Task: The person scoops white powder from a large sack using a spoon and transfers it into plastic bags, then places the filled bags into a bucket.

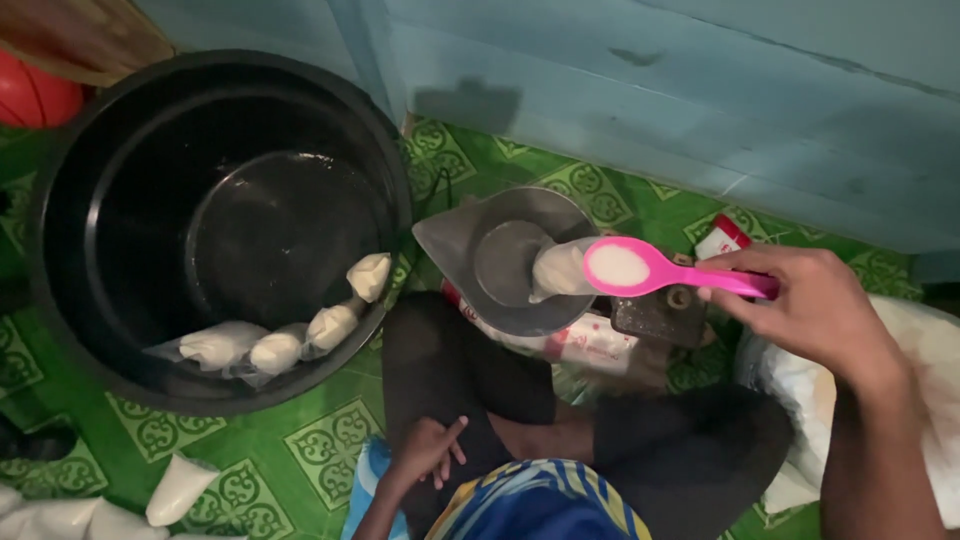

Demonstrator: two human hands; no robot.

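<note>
My right hand grips the handle of a pink spoon whose bowl is filled with white powder. The spoon hovers over the right rim of a grey metal scale pan. A small clear bag of white powder lies in the pan just under the spoon's bowl. My left hand rests on my dark-clad leg with fingers spread, holding nothing.
A large black tub at the left holds several tied bags of white powder along its near wall. More filled bags lie on the green patterned floor at bottom left. A white sack sits at the right; a pale blue wall is behind.
</note>
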